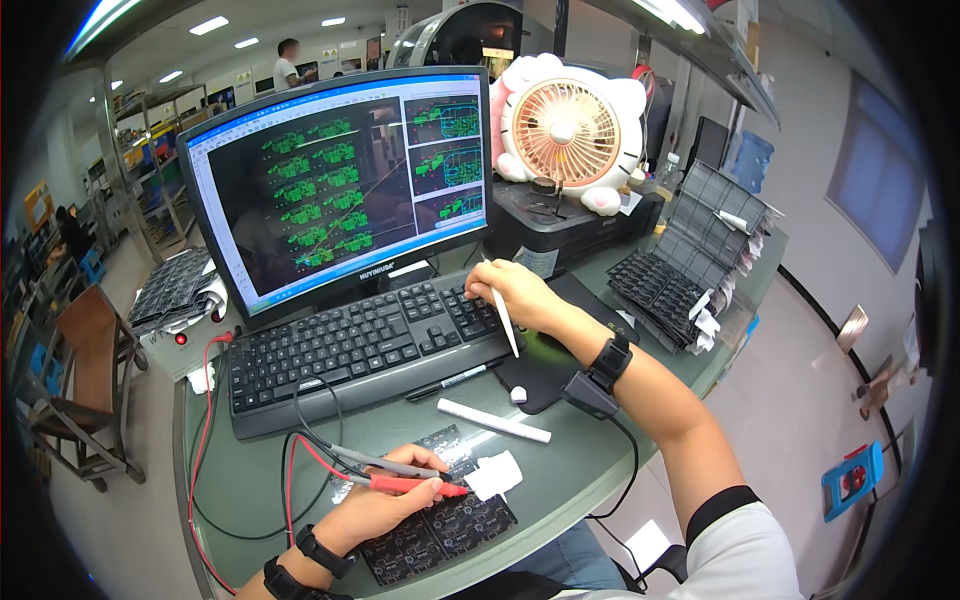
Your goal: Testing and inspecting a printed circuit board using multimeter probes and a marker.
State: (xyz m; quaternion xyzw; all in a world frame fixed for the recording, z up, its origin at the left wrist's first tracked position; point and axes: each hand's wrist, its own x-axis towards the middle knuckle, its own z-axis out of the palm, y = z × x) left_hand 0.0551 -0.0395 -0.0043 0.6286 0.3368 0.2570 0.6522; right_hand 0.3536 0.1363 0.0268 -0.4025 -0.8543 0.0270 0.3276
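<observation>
My left hand is closed round a pair of test probes, a red probe and a grey probe. Their tips sit close together over a dark circuit board panel at the table's near edge. A torn piece of white paper lies on that panel, beside the tips. Above the number pad of the black keyboard, my right hand grips a slim white stick-like tool, its lower end slanting down toward the keyboard's right edge. Whether any finger presses a key, I cannot tell.
Behind the keyboard stands a monitor with green board layouts. A cat-shaped fan rests on a black box. Stacked black panels stand right. A white tube and a pen lie before the keyboard. Probe cables loop left.
</observation>
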